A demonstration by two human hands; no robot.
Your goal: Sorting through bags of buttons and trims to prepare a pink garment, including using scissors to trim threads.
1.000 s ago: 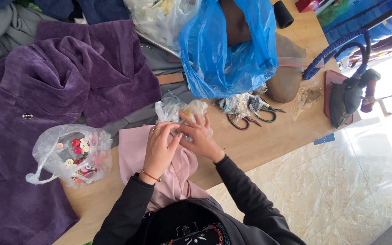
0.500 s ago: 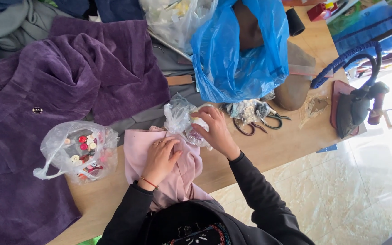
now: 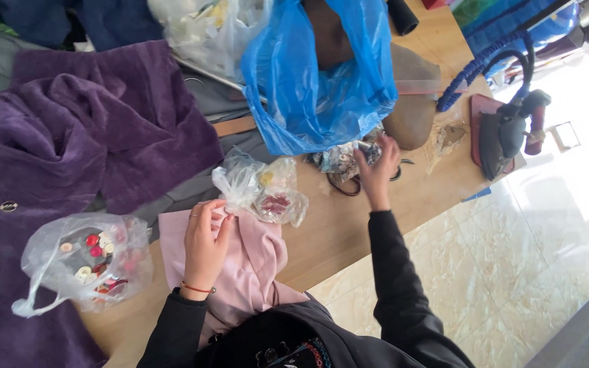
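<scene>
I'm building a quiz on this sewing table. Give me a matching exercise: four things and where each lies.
Things:
1. blue plastic bag
2. pink cloth
3. clear bag of buttons
4. iron

Places:
A. under the left hand
B. far right end of the table, on a red pad
C. at the top, above the right hand
D. on the purple fabric, at the left

Pairs: 1-C, 2-A, 3-D, 4-B

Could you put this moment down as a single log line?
left hand: pinching small clear bag over pink cloth | right hand: reaching into clutter by scissors | blue plastic bag: behind
</scene>
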